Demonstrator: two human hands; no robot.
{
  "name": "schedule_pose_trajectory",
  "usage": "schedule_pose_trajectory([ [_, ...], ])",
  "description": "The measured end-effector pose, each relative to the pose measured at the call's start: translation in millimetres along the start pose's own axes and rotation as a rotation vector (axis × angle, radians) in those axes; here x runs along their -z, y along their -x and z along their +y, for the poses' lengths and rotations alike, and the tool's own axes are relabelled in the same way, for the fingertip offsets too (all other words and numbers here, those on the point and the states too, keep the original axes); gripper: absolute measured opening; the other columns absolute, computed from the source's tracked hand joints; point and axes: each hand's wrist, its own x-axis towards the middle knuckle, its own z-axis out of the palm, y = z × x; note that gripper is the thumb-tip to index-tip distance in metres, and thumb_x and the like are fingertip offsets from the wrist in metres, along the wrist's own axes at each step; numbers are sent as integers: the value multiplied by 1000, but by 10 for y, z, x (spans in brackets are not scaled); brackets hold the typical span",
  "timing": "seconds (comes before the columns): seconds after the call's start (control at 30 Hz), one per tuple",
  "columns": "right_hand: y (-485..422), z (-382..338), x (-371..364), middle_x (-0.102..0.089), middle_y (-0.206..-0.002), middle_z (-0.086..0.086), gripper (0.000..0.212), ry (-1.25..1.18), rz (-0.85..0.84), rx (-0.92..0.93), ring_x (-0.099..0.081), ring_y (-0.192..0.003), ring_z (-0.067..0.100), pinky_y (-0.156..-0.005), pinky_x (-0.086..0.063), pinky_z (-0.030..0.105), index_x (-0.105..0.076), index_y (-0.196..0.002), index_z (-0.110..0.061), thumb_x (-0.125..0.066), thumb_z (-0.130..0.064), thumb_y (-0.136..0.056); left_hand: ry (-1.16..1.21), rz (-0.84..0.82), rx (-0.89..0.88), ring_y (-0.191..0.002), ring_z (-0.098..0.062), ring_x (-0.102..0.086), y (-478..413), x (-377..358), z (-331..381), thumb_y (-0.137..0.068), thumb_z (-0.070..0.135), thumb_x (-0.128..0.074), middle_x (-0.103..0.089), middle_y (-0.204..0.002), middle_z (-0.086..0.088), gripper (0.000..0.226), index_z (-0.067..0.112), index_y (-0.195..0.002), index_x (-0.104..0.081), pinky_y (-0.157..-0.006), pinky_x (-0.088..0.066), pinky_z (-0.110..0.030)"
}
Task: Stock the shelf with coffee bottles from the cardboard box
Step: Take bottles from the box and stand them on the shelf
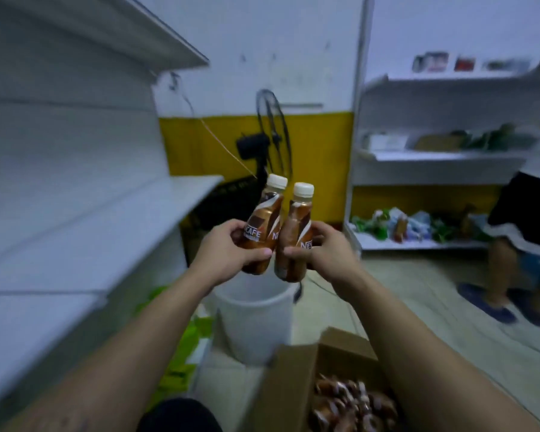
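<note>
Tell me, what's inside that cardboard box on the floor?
The cardboard box holds more brown coffee bottles, blurred. The right arm covers part of it, so no count.

We see a black fan against the yellow-and-white wall. Below it stands a white bucket on the floor, with green packets just left of it. At the right edge stands a person in dark slippers, beside a rack of blurred goods.
</note>
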Motion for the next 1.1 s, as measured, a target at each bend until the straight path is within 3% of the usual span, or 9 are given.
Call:
schedule_pose_trajectory([
  [0.07, -138, -385, -247, -69, -98, -13, 53, -35, -75, 109, -65, -92, 7, -76, -57, 36, -62, -108, -35, -87, -15, -65, -39, 94, -39, -82, -7, -68, 50, 494, 214, -52, 34, -91, -71, -92, 8, 53, 28, -96, -61, -74, -57, -37],
  [0.17, -288, -824, -722, -67, -89, -22, 49, -73, -177, 260, -62, -84, -4, -66, -50, 20, -57, -92, -48, -88, -21, -64, -174, 235, -96, -85, 2, -63, 201, 1163, 406, -56, 43, -87, -66, -98, 14, 65, 35, -111, -54, -66, -49, -17],
  [0.27, -299, -1075, -1300, -69, -98, -13, 52, -106, -305, 340, -64, -90, 3, -68, -51, 24, -60, -102, -43, -89, -25, -62, -308, 338, -71, -90, 0, -60, 485, 1708, 436, -62, 41, -84, -59, -105, 15, 81, 40, -129, -38, -65, -44, -15],
  [0.37, -190, -1162, -1892, -69, -101, -2, 59, -112, -472, 345, -65, -93, 16, -75, -56, 36, -61, -112, -28, -90, -27, -61, -421, 439, 19, -89, 2, -58, 884, 2106, 351, -64, 34, -83, -57, -112, 13, 81, 38, -130, -36, -68, -46, -16],
  [0.47, 56, -1240, -2442, -67, -104, 0, 61, -103, -663, 333, -64, -94, 18, -83, -57, 44, -60, -115, -27, -89, -28, -61, -491, 555, 141, -88, 0, -60, 1396, 2424, 249, -61, 29, -86, -56, -116, 11, 80, 37, -125, -40, -71, -50, -19],
  [0.7, 1143, -1598, -3657, -68, -87, -5, 52, -146, -1027, 375, -66, -79, 11, -66, -57, 30, -59, -97, -31, -90, -24, -57, -630, 832, 415, -85, 3, -59, 2904, 3179, 71, -50, 36, -89, -59, -101, 19, 81, 37, -117, -42, -66, -47, -17],
  [0.9, 2074, -1805, -4371, -68, -86, -3, 54, -83, -1192, 406, -66, -78, 17, -68, -58, 36, -56, -94, -24, -91, -26, -52, -693, 869, 595, -97, -7, -58, 3930, 3652, -38, -51, 23, -88, -58, -110, 12, 77, 31, -115, -47, -76, -51, -26],
  [1.0, 2385, -1862, -4646, -66, -89, -4, 54, -48, -1240, 422, -64, -80, 14, -67, -55, 32, -53, -94, -23, -90, -27, -55, -664, 926, 616, -98, -8, -58, 4249, 3793, -138, -57, 20, -88, -58, -110, 11, 77, 29, -120, -45, -78, -53, -29],
  [1.1, 2657, -1881, -4873, -64, -88, -4, 53, -1, -1257, 444, -62, -78, 12, -65, -52, 28, -51, -93, -22, -90, -27, -58, -625, 1083, 556, -96, -8, -59, 4431, 3964, -173, -67, 25, -82, -60, -105, 11, 59, 26, -116, -48, -80, -52, -32],
])
